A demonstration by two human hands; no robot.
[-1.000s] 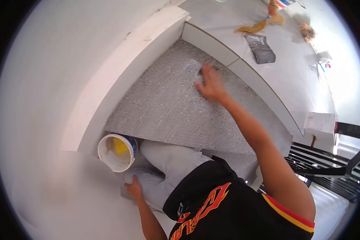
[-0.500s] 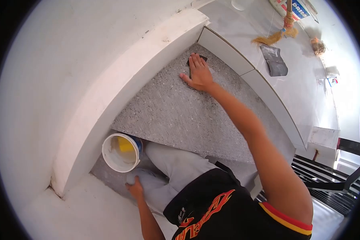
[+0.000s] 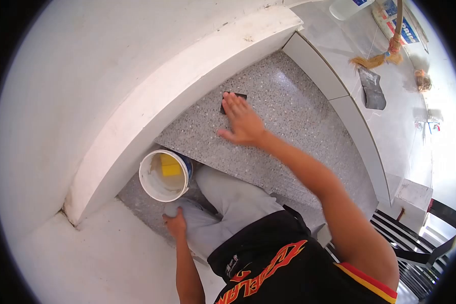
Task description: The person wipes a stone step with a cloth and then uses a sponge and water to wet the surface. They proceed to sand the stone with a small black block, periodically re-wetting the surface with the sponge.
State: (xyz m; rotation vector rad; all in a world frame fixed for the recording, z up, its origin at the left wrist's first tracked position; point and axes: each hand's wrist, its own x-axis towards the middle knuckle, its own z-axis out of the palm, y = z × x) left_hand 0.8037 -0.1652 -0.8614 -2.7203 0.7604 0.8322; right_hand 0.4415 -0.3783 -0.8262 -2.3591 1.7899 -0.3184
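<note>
My right hand (image 3: 244,123) lies flat on the speckled grey terrazzo step (image 3: 289,126), thumb out to the side. Its fingers press a small dark piece of sandpaper (image 3: 242,96) to the surface; part of the sheet is hidden under them. My left hand (image 3: 176,223) rests on my bent leg (image 3: 190,215) near the knee, fingers apart, with no tool visible in it. Just beyond that knee stands a white bucket (image 3: 143,175) holding a yellow sponge (image 3: 171,166) and some cloudy liquid.
A white wall ledge (image 3: 187,61) curves along the step's left side. A pale tiled riser (image 3: 334,83) borders the right. On the upper floor are a straw broom (image 3: 392,50), a dark grey sheet (image 3: 372,90) and a labelled sack (image 3: 397,25). Black metal bars (image 3: 415,253) stand at lower right.
My right hand has slid the sandpaper away from the step's far corner, back toward me and the bucket. My left hand stays on my leg. The view has shifted slightly.
</note>
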